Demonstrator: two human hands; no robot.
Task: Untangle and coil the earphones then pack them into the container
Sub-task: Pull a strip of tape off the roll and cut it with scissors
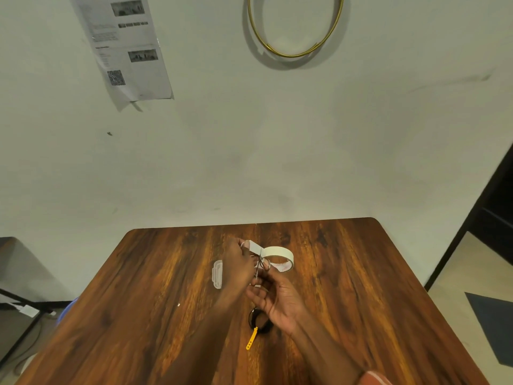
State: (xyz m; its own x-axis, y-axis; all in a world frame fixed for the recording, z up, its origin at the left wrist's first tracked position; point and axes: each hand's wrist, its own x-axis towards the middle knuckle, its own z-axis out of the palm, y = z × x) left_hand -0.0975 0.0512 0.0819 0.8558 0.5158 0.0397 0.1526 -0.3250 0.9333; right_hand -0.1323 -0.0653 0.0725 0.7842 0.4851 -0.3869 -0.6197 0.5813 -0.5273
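The black earphones (254, 319) lie coiled on the wooden table (138, 301), bound with a yellow tie (252, 338), partly hidden under my right wrist. My left hand (236, 269) pinches the free end of white tape (254, 247) pulled from the tape roll (280, 258). My right hand (277, 300) holds small scissors (261, 269), their blades pointing up at the tape strip. A clear plastic container (217, 275) sits just left of my left hand, mostly hidden behind it.
The table's far edge meets a pale wall with a paper sheet (125, 48) and a gold hoop (294, 26). A dark chair or stand (16, 298) is at the left; dark furniture (494, 218) stands at the right.
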